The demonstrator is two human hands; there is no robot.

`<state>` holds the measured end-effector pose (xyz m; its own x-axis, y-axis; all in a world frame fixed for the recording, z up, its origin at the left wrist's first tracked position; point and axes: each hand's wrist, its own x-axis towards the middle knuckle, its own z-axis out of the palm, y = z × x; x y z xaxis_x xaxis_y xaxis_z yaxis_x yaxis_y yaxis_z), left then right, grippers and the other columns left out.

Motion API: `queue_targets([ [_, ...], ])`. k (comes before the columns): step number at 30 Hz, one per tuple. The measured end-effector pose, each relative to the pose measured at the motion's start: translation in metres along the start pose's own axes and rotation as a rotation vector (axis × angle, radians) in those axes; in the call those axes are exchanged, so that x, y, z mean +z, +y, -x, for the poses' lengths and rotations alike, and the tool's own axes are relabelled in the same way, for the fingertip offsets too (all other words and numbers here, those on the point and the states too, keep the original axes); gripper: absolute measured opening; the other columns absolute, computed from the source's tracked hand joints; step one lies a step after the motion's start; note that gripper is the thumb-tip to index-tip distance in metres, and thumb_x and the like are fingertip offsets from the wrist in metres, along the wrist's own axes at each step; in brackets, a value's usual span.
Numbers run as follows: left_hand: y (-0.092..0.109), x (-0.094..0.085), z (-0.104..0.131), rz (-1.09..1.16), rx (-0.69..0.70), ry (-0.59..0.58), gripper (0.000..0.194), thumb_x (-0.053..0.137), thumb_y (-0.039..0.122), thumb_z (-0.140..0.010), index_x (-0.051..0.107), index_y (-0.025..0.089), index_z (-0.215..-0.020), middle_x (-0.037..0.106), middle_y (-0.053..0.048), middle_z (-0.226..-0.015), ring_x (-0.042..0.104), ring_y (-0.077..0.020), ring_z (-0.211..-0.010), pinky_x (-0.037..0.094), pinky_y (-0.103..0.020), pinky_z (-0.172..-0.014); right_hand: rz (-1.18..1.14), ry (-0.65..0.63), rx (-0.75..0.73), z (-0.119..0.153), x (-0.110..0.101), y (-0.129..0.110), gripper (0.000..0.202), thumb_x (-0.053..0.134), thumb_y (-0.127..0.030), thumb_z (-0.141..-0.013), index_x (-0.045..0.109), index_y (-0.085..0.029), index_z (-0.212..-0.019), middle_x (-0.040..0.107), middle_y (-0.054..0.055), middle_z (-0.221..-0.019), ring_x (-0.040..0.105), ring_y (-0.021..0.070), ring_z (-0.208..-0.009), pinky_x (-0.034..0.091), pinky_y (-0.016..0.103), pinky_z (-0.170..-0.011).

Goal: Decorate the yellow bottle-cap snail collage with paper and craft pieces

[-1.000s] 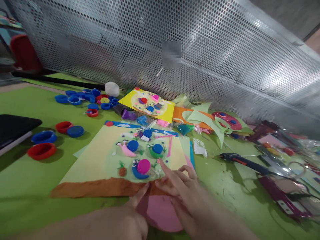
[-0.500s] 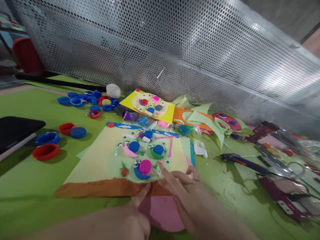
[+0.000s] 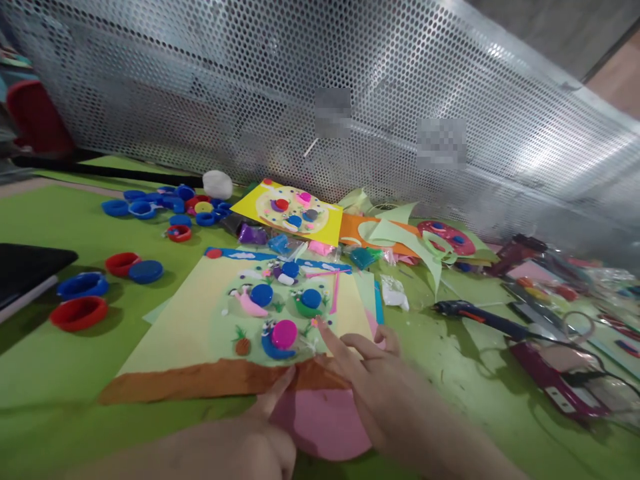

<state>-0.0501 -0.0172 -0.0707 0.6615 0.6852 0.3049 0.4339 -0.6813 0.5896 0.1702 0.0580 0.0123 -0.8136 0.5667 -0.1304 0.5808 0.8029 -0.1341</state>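
A cream paper craft picture [image 3: 165,327] lies in front of me. It bears clay snails with bottle-cap shells, one of them a blue snail with a pink cap [image 3: 284,335]. Along its lower edge runs a strip of brown clay [image 3: 200,380]. My left hand [image 3: 265,427] rests its outstretched index finger on that strip, and its other fingers are curled below. With its index fingertip, my right hand [image 3: 367,363] touches the picture beside a tiny pink clay flower [image 3: 315,322]; its other fingers are loosely bent and apart. Pink paper [image 3: 320,423] shows between the hands.
Red and blue bottle caps [image 3: 83,285] lie at the left near a black device [image 3: 30,277]. Behind are a yellow snail picture [image 3: 327,227], bagged clay [image 3: 365,257] and paper scraps [image 3: 400,233]. A glue gun [image 3: 480,319] and a maroon power strip [image 3: 555,383] lie right.
The whole view has shifted slightly, so the table things appear a little further left. Both hands keep nearly the same pose on the picture.
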Motion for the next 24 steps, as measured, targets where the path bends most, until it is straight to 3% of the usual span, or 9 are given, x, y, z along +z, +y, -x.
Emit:
queue_targets([
  [6,-0.008,0.007,-0.007,-0.027,-0.046,0.002,0.024,0.047,0.033,-0.091,0.057,0.018,-0.107,0.06,-0.006,-0.106,0.059,-0.0148,-0.085,0.052,-0.033,-0.074,-0.006,0.094,0.05,0.003,0.009,0.0,0.087,0.039,-0.009,-0.067,0.002,-0.01,-0.146,0.066,0.013,-0.101,0.05,0.0275,-0.1,0.025,0.052,-0.096],
  [11,-0.005,0.008,0.0,-0.023,-0.047,-0.033,0.024,0.046,0.034,-0.091,0.057,0.02,-0.108,0.058,-0.007,-0.11,0.058,-0.0161,-0.09,0.051,-0.035,-0.077,0.088,0.087,0.104,0.003,0.003,0.0,0.09,0.041,-0.009,-0.06,0.011,-0.007,-0.145,0.067,0.013,-0.086,0.054,0.0269,-0.091,0.025,0.056,-0.096],
  [15,-0.004,0.006,0.002,-0.025,-0.059,-0.068,0.022,0.047,0.034,-0.091,0.058,0.022,-0.105,0.058,-0.007,-0.111,0.058,-0.0151,-0.088,0.051,-0.033,-0.077,0.092,0.161,0.083,0.003,-0.005,0.004,0.084,0.037,-0.005,-0.065,0.014,-0.011,-0.145,0.066,0.014,-0.099,0.047,0.0271,-0.111,0.015,0.059,-0.1],
  [19,-0.003,0.008,-0.004,-0.04,-0.104,-0.099,0.012,0.056,0.023,-0.084,0.065,0.024,-0.091,0.065,0.0,-0.081,0.058,-0.0117,-0.067,0.048,-0.025,-0.065,0.037,0.149,0.037,0.004,-0.008,0.004,0.077,0.034,-0.003,-0.072,0.016,-0.017,-0.145,0.063,0.012,-0.112,0.044,0.026,-0.118,0.014,0.058,-0.101],
  [24,0.006,0.006,-0.008,-0.071,-0.175,-0.161,0.013,0.055,0.019,-0.077,0.062,0.024,-0.068,0.052,0.005,-0.049,0.043,-0.0103,-0.043,0.041,-0.024,-0.056,-0.069,0.097,0.059,0.004,-0.01,0.0,0.078,0.035,-0.003,-0.071,0.016,-0.014,-0.145,0.065,0.012,-0.104,0.049,0.0241,-0.112,0.014,0.057,-0.102],
])
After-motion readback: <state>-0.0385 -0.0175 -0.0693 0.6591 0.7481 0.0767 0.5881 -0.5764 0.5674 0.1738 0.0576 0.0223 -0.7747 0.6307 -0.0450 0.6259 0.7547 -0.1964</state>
